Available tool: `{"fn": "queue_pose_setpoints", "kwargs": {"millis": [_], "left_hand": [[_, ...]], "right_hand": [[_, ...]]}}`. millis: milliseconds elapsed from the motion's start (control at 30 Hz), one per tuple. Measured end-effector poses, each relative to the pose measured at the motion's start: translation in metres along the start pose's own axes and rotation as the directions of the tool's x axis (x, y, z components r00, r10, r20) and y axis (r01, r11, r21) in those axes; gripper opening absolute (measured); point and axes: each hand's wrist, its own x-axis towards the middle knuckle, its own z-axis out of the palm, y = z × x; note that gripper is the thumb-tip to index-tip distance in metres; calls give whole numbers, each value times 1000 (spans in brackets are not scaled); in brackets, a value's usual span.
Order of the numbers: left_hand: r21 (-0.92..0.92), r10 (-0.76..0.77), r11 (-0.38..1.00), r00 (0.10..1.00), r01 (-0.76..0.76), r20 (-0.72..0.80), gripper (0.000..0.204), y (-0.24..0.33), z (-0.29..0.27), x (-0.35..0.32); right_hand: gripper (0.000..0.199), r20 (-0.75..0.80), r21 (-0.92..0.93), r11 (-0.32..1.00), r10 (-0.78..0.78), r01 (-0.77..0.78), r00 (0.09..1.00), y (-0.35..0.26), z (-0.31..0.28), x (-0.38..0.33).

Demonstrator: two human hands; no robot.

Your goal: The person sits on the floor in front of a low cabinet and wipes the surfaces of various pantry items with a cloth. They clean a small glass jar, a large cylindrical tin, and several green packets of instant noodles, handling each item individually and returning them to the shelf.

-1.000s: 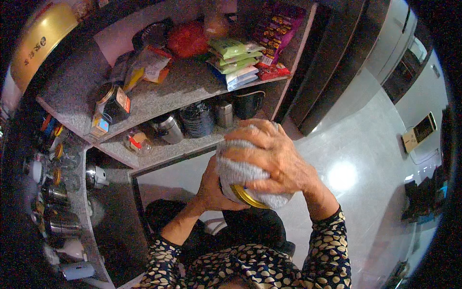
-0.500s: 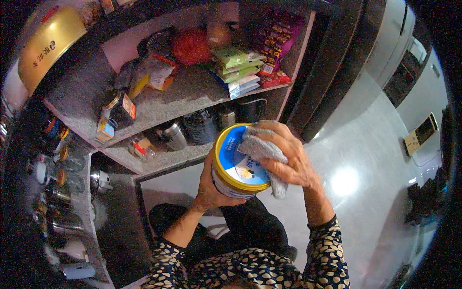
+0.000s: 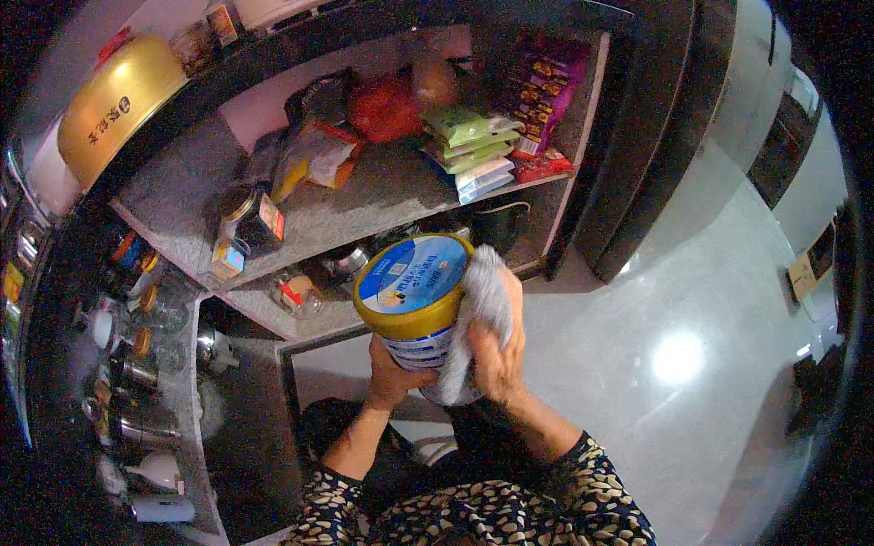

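Note:
A round tub [image 3: 414, 287] with a blue and white top and a gold rim is held up before the shelf, tilted so that its lid and printed side both show. My left hand [image 3: 390, 375] grips it from below at its lower left side. My right hand [image 3: 505, 350] is closed round a grey cloth [image 3: 487, 291] and presses it against the tub's right side. The cloth hangs down past the tub's wall and hides part of it.
Packets in green and white wrapping [image 3: 473, 146], a purple packet strip [image 3: 546, 86] and a dark-lidded jar [image 3: 248, 217] stand on the upper shelf [image 3: 382, 200]. Glass jars [image 3: 159, 332] and pots line the left shelf. A gold box [image 3: 118, 109] sits above.
My right hand and the cloth have moved from the lid's top down to the tub's right side. The tub has turned and tilted, showing more of its side.

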Motion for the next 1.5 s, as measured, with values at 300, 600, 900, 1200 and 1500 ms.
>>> {"fn": "queue_pose_setpoints", "kwargs": {"millis": [300,600,900,1200,1500], "left_hand": [[-195,125,973,992,-121,8,92,44,32,0],[-249,-97,963,994,107,51,77,15,-8,5],[-299,26,952,991,-66,-134,96,19,0,3],[-338,134,928,986,-160,-99,93,45,3,7],[-324,189,919,973,-224,-135,86,35,-6,9]], "right_hand": [[49,65,212,887,407,-412,911,18,-5,40],[54,132,-262,920,-267,293,955,1,15,-7],[58,182,-183,970,-128,161,975,-10,15,7],[49,224,282,889,306,-362,925,21,14,34],[47,-82,51,975,220,-216,972,28,18,-14]]}}
